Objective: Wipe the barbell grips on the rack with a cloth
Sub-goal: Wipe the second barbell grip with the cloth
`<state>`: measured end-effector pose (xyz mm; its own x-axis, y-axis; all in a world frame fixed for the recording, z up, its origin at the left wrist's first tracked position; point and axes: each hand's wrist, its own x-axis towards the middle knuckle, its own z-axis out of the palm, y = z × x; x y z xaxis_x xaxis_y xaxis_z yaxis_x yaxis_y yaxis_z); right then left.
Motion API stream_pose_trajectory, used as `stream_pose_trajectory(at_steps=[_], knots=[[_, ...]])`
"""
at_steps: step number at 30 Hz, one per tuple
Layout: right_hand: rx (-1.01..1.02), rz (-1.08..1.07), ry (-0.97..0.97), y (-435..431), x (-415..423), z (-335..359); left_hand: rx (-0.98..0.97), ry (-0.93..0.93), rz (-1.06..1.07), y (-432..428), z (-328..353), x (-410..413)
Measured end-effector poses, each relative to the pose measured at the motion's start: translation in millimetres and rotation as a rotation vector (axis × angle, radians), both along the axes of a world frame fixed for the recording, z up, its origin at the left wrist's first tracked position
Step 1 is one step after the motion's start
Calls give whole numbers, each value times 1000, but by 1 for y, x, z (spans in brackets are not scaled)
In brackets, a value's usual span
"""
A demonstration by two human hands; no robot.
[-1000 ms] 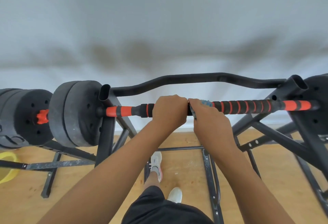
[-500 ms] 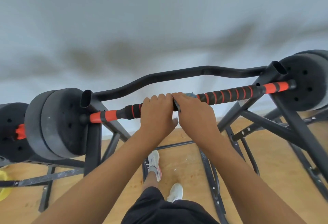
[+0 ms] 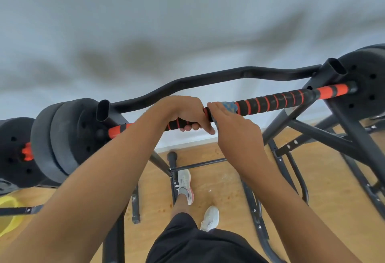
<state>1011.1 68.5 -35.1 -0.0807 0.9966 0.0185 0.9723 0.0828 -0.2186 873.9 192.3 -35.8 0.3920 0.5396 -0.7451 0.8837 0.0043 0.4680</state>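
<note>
Right now, nearest to me, both forearms reach up from my black shorts [image 3: 200,246] toward the bar; below them lie the wooden floor [image 3: 325,200] and my white trainers [image 3: 185,183]. My left hand [image 3: 183,110] is wrapped round the black foam barbell grip with thin orange rings [image 3: 177,124], fingers curled under it and showing beneath the bar; it steadies the barbell on the black steel rack [image 3: 343,137]. Just to the right of it, almost touching, my right hand [image 3: 231,125] lies over the bar with the blue patterned cloth [image 3: 230,106] beneath it; a corner of the cloth peeps out past my fingertips on the far side; the fingers look fairly straight and laid together over the cloth, though whether the thumb closes underneath I cannot tell.

Further right of that hand runs the other ringed foam grip [image 3: 275,101], then a solid orange sleeve [image 3: 331,91] and the black weight plates [image 3: 366,83]; off to the left of my left hand sit matching plates [image 3: 62,137]; beyond both hands arches a curved black bar [image 3: 208,81], and past that the pale wall.

I judge this to be mid-wipe, at the middle of the bar; the right-hand grip looks yet to be covered. Next calls for sliding the cloth rightward along that grip with firm pressure, turning my wrist so the underside gets wiped too; my left hand should hold firm so the bar does not roll.
</note>
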Motion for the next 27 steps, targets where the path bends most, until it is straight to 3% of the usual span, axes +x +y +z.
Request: stream_pose_trajectory(at_steps=[2,4,8,12,14,16,20,22,24,27], knots=[[0,7,17,-6,4,0,-18,-72,8,4,3,-3],[-14,7,37,-6,6,-1,250,-22,-12,-4,-3,-2],[11,42,2,16,4,5,1020,304,-54,-47,-33,5],[-28,60,9,19,1,5,1243,314,-75,-53,-49,7],[-13,47,18,15,1,2,1191,352,-94,-45,-44,9],[25,40,27,14,4,-2,1003,337,-94,-36,-36,11],[48,62,-4,11,9,-5,161,65,-14,-2,-10,7],[40,56,-5,5,10,-4,-154,-34,7,7,-2,2],[36,38,11,0,11,-4,-207,-91,19,10,-1,-2],[12,34,43,-2,14,-4,172,-66,8,2,-1,-4]])
